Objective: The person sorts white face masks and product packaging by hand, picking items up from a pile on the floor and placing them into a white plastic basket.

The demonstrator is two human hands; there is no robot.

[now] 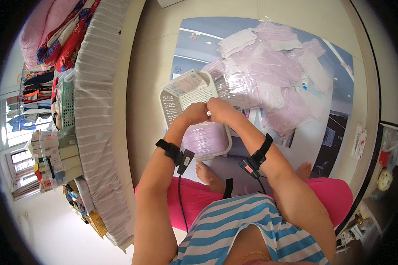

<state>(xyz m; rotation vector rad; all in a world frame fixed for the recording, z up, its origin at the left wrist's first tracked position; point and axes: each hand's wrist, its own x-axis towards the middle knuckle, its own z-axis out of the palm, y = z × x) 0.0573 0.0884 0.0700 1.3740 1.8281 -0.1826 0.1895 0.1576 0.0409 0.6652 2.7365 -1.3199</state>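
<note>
A white perforated plastic basket (215, 86) stands on the floor poster before me. Stacked light-purple face masks in clear plastic (205, 139) fill its near end, and a clear packet with a printed sheet (185, 82) leans at its far end. Over the middle of the basket, my left hand (196, 113) and my right hand (220, 109) meet at the fingertips, right by the top of the wrapped stack. Fingers are bent inward; what they pinch is too hidden to tell. Beyond and to the right lies a loose heap of light-purple and white face masks (268, 66), partly in clear plastic.
The heap rests on a large printed poster (343, 82) on the tiled floor. To the left is a bed with a striped white sheet (94, 99), holding a green basket (67, 106) and boxes (69, 155). My feet (205, 173) are near the basket. A small white packet (359, 141) lies right.
</note>
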